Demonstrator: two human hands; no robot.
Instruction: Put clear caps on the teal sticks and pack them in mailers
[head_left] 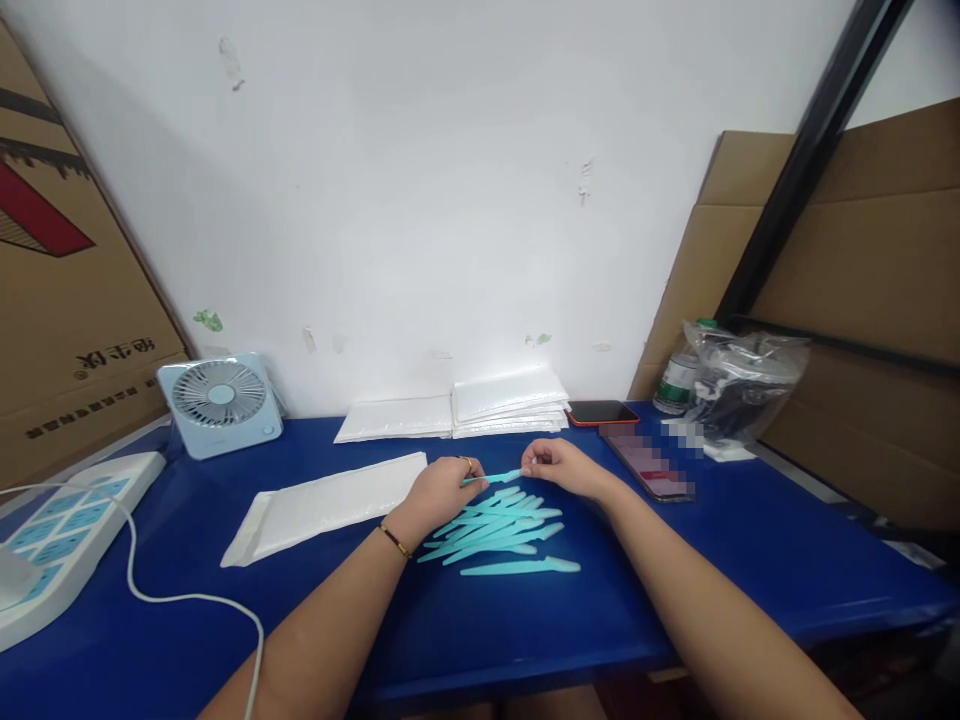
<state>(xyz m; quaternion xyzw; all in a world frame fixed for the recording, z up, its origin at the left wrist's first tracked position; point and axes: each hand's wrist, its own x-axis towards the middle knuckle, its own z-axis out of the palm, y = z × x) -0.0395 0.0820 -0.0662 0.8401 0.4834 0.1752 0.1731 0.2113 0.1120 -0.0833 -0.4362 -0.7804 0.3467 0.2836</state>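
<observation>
A light-teal eyebrow razor (pixel 502 477) is stretched between my two hands above the table. My left hand (pixel 450 488) pinches one end of it, and the fingertips of my right hand (pixel 559 466) close on the other end. Just below them lies a loose pile of several similar teal razors (pixel 491 525), overlapping one another. One razor (pixel 521 567) rests apart, nearer the front edge. Beside my left hand is a white padded envelope (pixel 330 508), lying flat at a slant.
Stacked white padded envelopes (pixel 510 398) lie against the wall on the blue table (pixel 510 650). Two phones, one red-edged (pixel 604 412) and one with a blurred screen (pixel 646 465), lie right. A fan (pixel 221 405), power strip (pixel 75 530), cable (pixel 187 597), bottle (pixel 675 382) and plastic bag (pixel 750 385) flank them.
</observation>
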